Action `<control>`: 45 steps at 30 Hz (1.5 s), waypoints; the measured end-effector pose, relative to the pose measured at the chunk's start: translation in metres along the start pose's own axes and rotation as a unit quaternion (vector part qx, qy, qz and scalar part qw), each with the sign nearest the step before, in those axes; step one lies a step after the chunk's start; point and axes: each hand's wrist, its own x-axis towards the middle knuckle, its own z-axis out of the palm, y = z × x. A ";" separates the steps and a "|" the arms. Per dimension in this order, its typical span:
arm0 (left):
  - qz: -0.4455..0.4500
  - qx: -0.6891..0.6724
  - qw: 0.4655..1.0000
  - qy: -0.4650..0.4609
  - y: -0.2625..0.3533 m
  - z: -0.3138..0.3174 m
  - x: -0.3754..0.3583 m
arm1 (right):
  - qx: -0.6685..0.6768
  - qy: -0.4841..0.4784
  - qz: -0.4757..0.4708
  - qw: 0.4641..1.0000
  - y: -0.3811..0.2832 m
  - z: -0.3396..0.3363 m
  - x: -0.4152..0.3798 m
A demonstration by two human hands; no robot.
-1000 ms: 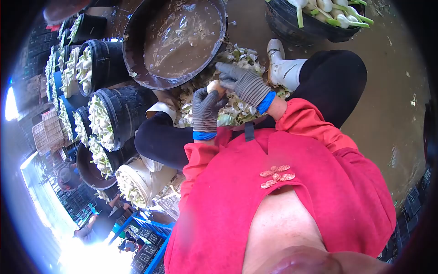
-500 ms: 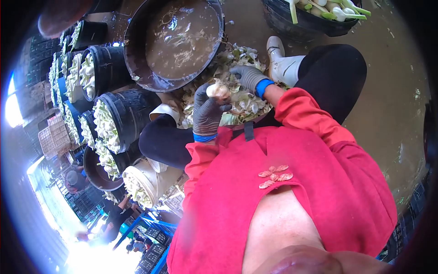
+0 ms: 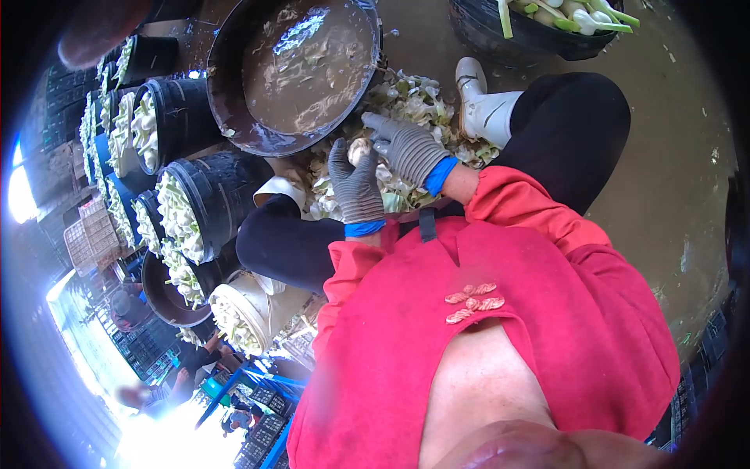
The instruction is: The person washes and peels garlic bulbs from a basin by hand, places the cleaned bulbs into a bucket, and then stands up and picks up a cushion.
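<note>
My left hand [image 3: 355, 184], in a grey knitted glove with a blue cuff, holds a pale garlic bulb [image 3: 359, 151] between thumb and fingers. Close on its right is my right hand [image 3: 412, 154], gloved the same way. Its fingers stretch out past the bulb, and its thumb is apart from them, right at the bulb's side. Beneath both hands lies a heap of garlic husks and leaf scraps [image 3: 410, 98], spread between my legs.
A large round tub [image 3: 226, 117] of murky water stands ahead on the left. Black buckets [image 3: 215, 195] of stalked garlic line the left side, with a white bucket [image 3: 277, 305] nearer. Another black tub [image 3: 508, 39] stands ahead right. A person [image 3: 183, 371] bends far off at lower left.
My right hand has moved left, from the husk heap to the bulb in my left hand. The left hand's fingers have turned more upright around the bulb.
</note>
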 end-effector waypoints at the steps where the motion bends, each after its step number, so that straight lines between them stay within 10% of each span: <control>1: 0.012 0.007 1.000 0.017 -0.003 0.003 0.000 | -0.060 0.029 -0.028 0.997 -0.005 0.001 -0.001; 8: -0.071 -0.107 0.990 -0.062 0.005 -0.006 -0.002 | -0.030 -0.025 -0.047 0.998 -0.006 -0.014 0.002; 11: -0.129 -0.190 0.965 -0.129 0.016 -0.011 -0.016 | -0.004 0.103 -0.107 0.989 0.051 0.012 0.020; 12: -0.148 -0.224 0.953 -0.140 0.020 -0.010 -0.019 | -0.020 0.042 0.033 0.998 0.059 0.003 0.029; 17: -0.121 -0.257 0.957 -0.064 0.019 -0.011 -0.016 | 0.099 -0.056 0.111 0.987 0.051 -0.019 0.030; 23: 0.050 0.095 0.991 -0.085 -0.008 -0.019 -0.009 | -0.088 0.021 -0.040 0.995 0.002 0.005 -0.001; 25: -0.101 -0.126 0.984 -0.075 -0.001 -0.014 -0.007 | -0.068 0.007 -0.041 0.997 0.010 0.003 0.006; 30: -0.121 -0.305 0.918 -0.224 0.018 -0.011 -0.019 | -0.024 -0.022 0.110 0.993 0.078 -0.004 0.034; 32: -0.150 -0.275 0.928 -0.201 0.024 -0.013 -0.018 | -0.127 -0.084 0.115 0.982 0.093 -0.010 0.042; 35: -0.167 -0.234 0.945 -0.156 0.022 -0.022 -0.011 | 0.105 -0.025 -0.074 0.991 0.045 -0.020 0.031; 39: -0.161 -0.162 0.961 -0.158 0.020 -0.021 -0.002 | 0.155 -0.135 -0.016 0.978 0.022 -0.009 0.016; 45: -0.136 0.022 0.986 -0.095 0.003 -0.024 0.003 | -0.093 -0.109 -0.068 0.987 0.006 -0.003 0.005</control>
